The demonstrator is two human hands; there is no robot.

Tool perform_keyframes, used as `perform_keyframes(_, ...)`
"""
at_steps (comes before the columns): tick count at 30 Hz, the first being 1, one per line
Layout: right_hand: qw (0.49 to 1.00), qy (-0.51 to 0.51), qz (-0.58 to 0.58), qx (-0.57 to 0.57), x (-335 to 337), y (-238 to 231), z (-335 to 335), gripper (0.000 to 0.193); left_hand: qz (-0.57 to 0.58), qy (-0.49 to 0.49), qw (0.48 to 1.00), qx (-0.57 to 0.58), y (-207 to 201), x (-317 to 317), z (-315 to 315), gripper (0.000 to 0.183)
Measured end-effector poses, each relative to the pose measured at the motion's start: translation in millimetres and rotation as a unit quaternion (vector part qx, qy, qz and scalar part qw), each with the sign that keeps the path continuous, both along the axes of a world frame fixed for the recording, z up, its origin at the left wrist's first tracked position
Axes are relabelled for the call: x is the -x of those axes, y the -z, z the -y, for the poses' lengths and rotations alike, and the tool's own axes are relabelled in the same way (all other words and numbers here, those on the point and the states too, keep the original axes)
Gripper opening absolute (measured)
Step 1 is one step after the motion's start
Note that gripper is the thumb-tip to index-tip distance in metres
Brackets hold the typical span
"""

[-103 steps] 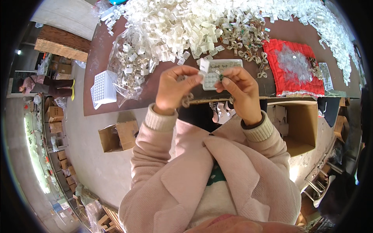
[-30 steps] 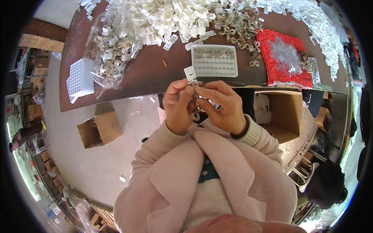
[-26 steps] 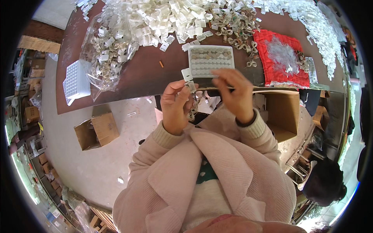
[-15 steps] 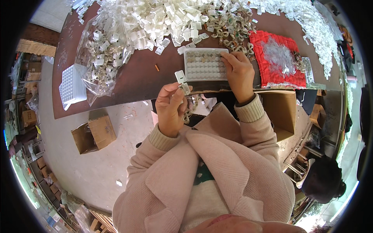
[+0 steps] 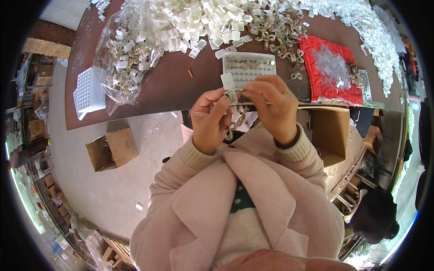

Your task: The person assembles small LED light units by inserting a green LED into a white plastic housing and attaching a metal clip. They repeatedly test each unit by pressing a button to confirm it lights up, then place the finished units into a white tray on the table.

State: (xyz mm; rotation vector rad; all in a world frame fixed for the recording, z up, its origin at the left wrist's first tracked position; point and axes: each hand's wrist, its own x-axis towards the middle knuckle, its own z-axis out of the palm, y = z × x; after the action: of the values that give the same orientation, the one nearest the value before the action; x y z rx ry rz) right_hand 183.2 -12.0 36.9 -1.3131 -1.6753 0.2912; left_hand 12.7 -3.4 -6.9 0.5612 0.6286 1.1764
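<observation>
In front of my chest, my left hand (image 5: 209, 119) is closed around a small white plastic case (image 5: 228, 81) whose lid stands raised. A coil of clear wire (image 5: 235, 127) hangs down beside its fingers. My right hand (image 5: 274, 108) is close by, thumb and forefinger pinched near the case's lower part. What sits in that pinch is too small to make out. Just beyond both hands, on the table, lies a white tray (image 5: 258, 71) with rows of round pockets; silvery discs (image 5: 246, 62) fill its farther rows.
White cases (image 5: 190, 22) are heaped at the back, beside coiled wire bundles (image 5: 276, 27). A red cloth (image 5: 317, 83) with clear bits lies right. At left are a plastic bag (image 5: 129, 58) and stacked white trays (image 5: 89, 92). Cardboard boxes (image 5: 124, 147) stand below the table.
My right hand has left the tray's right edge and come toward me, left to the case. My left hand still holds the case. The view has shifted slightly.
</observation>
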Motion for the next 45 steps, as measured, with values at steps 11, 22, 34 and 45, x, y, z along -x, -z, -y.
perform_keyframes(11,1.0,-0.02,-0.014,-0.018,20.6,-9.9,10.0,0.027,-0.025,-0.001,1.0,0.013,-11.0,2.4,2.8,0.018)
perform_keyframes(22,0.994,-0.051,-0.049,-0.077,19.6,5.1,-1.5,0.028,0.042,0.055,0.997,0.043,0.3,3.1,0.4,0.017)
perform_keyframes(34,0.967,0.203,0.153,0.009,-51.8,39.9,-38.2,0.015,0.017,0.051,0.998,0.041,8.7,1.6,-8.3,0.023)
perform_keyframes(45,0.998,0.049,0.025,0.02,-10.4,8.2,-10.6,0.014,0.064,0.04,0.995,0.061,3.6,-1.4,-5.9,0.014)
